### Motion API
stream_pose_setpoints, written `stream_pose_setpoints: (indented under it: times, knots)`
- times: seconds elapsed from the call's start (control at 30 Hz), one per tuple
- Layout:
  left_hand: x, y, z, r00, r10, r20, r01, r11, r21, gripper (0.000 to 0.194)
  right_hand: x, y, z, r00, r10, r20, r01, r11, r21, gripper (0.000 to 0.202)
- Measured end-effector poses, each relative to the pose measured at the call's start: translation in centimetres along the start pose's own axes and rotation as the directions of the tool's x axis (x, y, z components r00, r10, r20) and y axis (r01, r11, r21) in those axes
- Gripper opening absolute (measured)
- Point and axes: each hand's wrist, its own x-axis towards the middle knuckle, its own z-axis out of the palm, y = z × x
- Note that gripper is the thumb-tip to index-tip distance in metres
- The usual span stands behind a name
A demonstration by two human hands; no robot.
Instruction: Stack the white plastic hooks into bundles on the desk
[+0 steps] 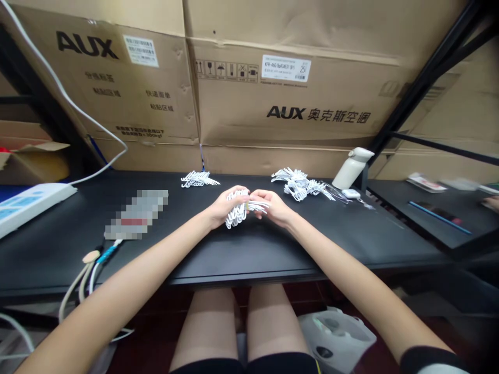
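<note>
A bundle of white looped cords (236, 212) hangs just above the dark table, near its front middle. My left hand (228, 203) is closed round the looped end of it. At the straight ends, which point right, my right hand (271, 206) has its fingers bent and pressed on the strands. A thin yellowish band shows round the bundle between the hands. Behind and to the left lies a small pile of similar white pieces (199, 179). A larger pile (298, 183) lies behind and to the right.
A white bottle (353, 169) stands at the back right of the table (234, 259). On the left are a power strip (35, 205), a blurred-out flat object (136, 215) and cables. Large cardboard boxes (312, 31) line the back. A plastic bag (337, 337) hangs below.
</note>
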Motion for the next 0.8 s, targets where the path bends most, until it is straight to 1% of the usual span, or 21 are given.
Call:
stream_pose_setpoints:
  times: [0.07, 0.2, 0.3, 0.43, 0.63, 0.8]
  knots:
    - [0.08, 0.05, 0.03, 1.000, 0.016, -0.026, -0.016, 1.000, -0.011, 0.041, -0.02, -0.14, -0.01, 1.000, 0.023, 0.010, -0.024, 0.998, 0.058, 0.028]
    - [0.18, 0.04, -0.01, 1.000, 0.024, -0.016, -0.024, 0.999, -0.028, 0.043, -0.20, -0.64, -0.16, 0.995, 0.078, 0.058, -0.086, 0.985, 0.152, 0.028]
    - [0.14, 0.02, 0.01, 0.999, 0.036, -0.028, -0.037, 0.999, -0.036, 0.043, -0.27, -0.76, -0.36, 0.994, 0.086, 0.066, -0.097, 0.978, 0.186, 0.027]
    - [0.02, 0.04, 0.05, 0.999, 0.037, -0.024, -0.038, 0.999, -0.016, 0.042, -0.16, -0.45, -0.61, 0.993, 0.094, 0.067, -0.104, 0.977, 0.184, 0.025]
    - [0.04, 0.05, -0.10, 0.998, 0.027, -0.050, -0.026, 0.999, 0.018, 0.038, -0.05, -0.38, -0.87, 0.997, 0.066, 0.040, -0.071, 0.987, 0.145, 0.023]
    - [0.00, 0.13, -0.12, 0.999, -0.026, -0.041, 0.027, 0.999, 0.017, 0.035, -0.01, -0.12, -0.97, 0.996, 0.086, 0.012, -0.087, 0.994, 0.073, 0.025]
